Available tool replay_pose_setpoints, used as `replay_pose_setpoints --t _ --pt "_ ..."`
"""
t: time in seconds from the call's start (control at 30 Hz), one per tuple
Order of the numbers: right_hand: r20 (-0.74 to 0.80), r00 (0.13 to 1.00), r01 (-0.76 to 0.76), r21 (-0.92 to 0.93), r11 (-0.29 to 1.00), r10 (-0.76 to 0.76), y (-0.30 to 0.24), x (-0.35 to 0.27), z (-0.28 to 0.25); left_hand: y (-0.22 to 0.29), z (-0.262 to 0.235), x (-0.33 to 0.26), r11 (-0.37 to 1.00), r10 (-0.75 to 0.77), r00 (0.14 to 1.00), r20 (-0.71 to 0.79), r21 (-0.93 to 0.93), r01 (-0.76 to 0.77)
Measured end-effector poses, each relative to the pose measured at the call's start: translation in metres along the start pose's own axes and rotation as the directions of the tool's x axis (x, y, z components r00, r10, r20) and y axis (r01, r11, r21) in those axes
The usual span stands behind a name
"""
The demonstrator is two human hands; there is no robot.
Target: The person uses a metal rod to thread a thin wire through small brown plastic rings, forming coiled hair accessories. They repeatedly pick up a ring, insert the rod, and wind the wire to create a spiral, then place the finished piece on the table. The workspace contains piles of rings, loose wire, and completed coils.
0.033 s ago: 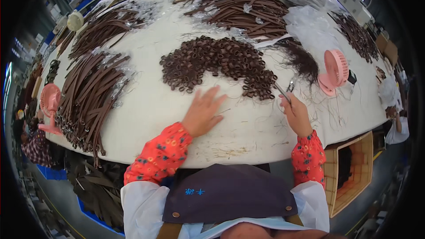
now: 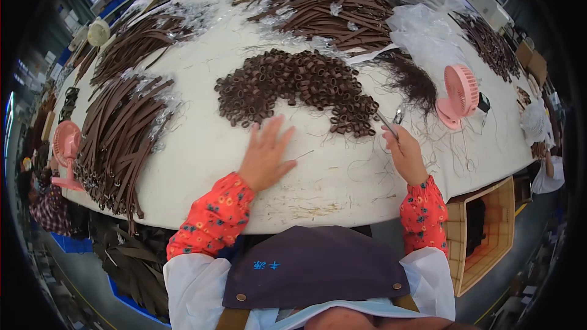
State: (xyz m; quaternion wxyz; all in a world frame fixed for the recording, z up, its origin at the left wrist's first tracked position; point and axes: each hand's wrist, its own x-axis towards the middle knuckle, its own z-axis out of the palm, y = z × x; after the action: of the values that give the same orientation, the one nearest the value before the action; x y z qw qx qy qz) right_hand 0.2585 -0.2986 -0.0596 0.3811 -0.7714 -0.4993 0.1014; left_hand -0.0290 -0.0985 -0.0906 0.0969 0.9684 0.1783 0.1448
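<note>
My left hand [image 2: 265,154] is flat and low over the pale tabletop, fingers spread and nothing in it. Just beyond its fingertips lies a curved heap of small brown strap loops [image 2: 293,82]. My right hand [image 2: 406,154] is closed around a slender metal tool [image 2: 387,126], which looks like tweezers. The tool's tip points to the right end of the heap. Close beside that hand is a small shiny metal piece [image 2: 398,115], too small to tell its kind. Loose dark threads [image 2: 382,159] lie around the right hand.
Brown straps [image 2: 122,140] lie in piles at the left, with more straps [image 2: 342,18] at the back. A pink fan [image 2: 458,95] stands at the right beside a dark thread tangle [image 2: 411,79], another pink fan [image 2: 66,146] at the left. A wooden crate [image 2: 489,238] sits below the table's right edge.
My left hand has shifted left across the tabletop, fingers still spread. The right hand keeps its hold on the tool. The whole view has slid slightly.
</note>
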Motion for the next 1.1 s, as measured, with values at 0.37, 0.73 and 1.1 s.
replay_pose_setpoints --t 0.37,0.73,1.1 --pt "0.267 0.964 -0.110 0.359 0.927 0.011 -0.002 0.022 0.044 -0.100 0.046 0.081 0.957 -0.246 0.962 -0.122 0.124 0.261" --pt "0.181 0.981 -0.082 0.090 0.993 0.065 -0.046 0.033 0.000 -0.018 0.018 0.076 0.834 -0.342 0.885 -0.317 -0.536 0.131" --pt "0.285 0.941 0.186 0.008 0.982 -0.181 -0.045 0.025 0.059 0.053 0.024 0.086 -0.244 -0.378 0.895 0.238 -0.958 0.152"
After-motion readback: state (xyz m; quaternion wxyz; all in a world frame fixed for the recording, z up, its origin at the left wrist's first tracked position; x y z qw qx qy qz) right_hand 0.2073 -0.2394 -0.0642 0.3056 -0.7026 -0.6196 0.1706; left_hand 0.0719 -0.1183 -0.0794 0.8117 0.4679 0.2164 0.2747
